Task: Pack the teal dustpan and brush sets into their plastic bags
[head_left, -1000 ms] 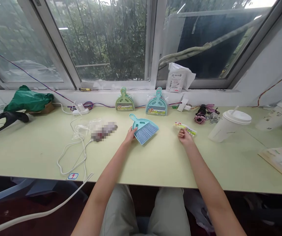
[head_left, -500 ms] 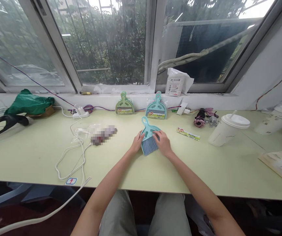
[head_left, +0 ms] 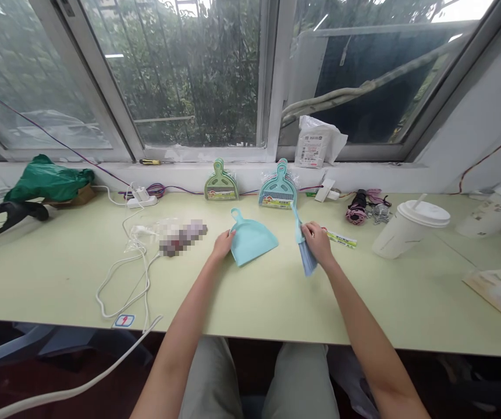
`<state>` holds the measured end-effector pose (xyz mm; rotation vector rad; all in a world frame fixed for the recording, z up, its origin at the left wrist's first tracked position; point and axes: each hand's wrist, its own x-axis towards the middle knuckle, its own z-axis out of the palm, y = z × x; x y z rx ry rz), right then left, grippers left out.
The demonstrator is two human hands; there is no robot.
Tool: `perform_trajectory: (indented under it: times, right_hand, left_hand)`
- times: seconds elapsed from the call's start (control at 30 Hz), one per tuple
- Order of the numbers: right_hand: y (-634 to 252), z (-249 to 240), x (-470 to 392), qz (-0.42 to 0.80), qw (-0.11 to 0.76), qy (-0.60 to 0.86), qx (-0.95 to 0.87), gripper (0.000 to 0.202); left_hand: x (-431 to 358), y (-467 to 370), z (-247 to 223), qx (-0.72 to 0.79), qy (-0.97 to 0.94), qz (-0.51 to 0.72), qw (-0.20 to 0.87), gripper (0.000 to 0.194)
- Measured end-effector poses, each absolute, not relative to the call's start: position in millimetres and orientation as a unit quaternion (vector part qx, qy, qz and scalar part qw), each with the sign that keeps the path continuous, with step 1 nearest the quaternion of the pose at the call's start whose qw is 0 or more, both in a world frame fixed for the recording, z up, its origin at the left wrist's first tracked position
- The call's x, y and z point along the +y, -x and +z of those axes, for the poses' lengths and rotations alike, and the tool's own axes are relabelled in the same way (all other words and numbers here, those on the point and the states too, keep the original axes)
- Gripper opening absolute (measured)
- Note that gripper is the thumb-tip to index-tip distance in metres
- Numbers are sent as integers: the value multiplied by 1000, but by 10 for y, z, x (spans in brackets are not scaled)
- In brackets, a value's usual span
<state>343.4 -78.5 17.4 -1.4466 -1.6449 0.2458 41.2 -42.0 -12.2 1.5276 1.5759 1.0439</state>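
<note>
- Turquoise dustpan [head_left: 253,240], one: in front of the person, well inside the edge of the counter [head_left: 267,308], handle pointing toward the window; whether its underside touches the counter cannot be told.
- Matching brush [head_left: 306,256], one: apart from the dustpan, to its right, tilted with its blue-grey bristles downward.
- Left hand [head_left: 223,244], one: its grip is narrow, thumb and fingers closed on the dustpan's left edge below the handle.
- Right hand [head_left: 319,241], one: its grip is closed around the brush just above the bristles; the fingertips are partly hidden.
- Printed label strip [head_left: 341,238], one: lying flat just beyond the right hand, partly covered by it.
- Packaged dustpan sets, two groups standing against the wall: a green group [head_left: 221,180] and a turquoise group [head_left: 279,186], the latter in clear wrap; how many pieces each holds cannot be counted.
- White lidded cups, two: a nearer cup [head_left: 409,230] with a straw, and a farther cup [head_left: 494,212] at the far right.
- White package [head_left: 313,150], one, on the sill.
- Yellow-and-black screwdriver [head_left: 149,162], one, also on the sill.
- Green bag [head_left: 49,180], one, at the far left.
</note>
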Motion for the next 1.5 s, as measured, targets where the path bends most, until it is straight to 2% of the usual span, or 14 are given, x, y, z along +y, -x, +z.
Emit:
perform_trajectory:
  times: [0.1,0.17,0.33,0.47,0.57,0.63,0.73,0.8,0.9,1.0,1.1,1.3,1.5]
  right_hand:
    - [-3609,78,-747,39,313,646,-695,33]
    - [-3625,-16,-731,7,258,667,-699,29]
    - [-3528,-114,-738,-34,179,689,-701,18]
    - [-3518,-73,-778,-18,147,702,-697,24]
    - [-3521,-43,-785,9,150,704,-694,20]
    - [-3484,-26,-782,28,192,705,-682,17]
    - [-3337,0,-807,47,278,678,-679,16]
    - [-3198,16,-855,50,294,638,-710,15]
    - [-3019,40,-936,48,263,587,-764,13]
    - [-2957,63,-975,61,238,570,-784,12]
    - [-2971,67,-970,88,238,566,-784,12]
    - [-2907,26,-938,109,260,554,-783,14]
    - [-2836,21,-852,109,216,577,-780,12]
  left_hand:
    - [-458,-257,-65,655,-622,336,267,42]
    - [-502,-251,-35,660,-633,337,224,43]
    - [-543,-322,-36,689,-630,318,165,34]
    - [-525,-288,-65,691,-620,323,184,20]
    - [-535,-265,-60,685,-625,322,193,18]
    - [-573,-306,-39,664,-650,312,198,18]
    - [-684,-493,7,577,-716,308,244,18]
    - [-778,-670,38,485,-773,300,279,19]
    - [-881,-879,66,383,-851,274,232,24]
    - [-884,-925,66,381,-877,267,121,23]
    - [-824,-881,40,384,-885,254,70,28]
    - [-732,-900,-72,354,-901,223,116,30]
    - [-697,-935,-166,385,-879,236,153,29]
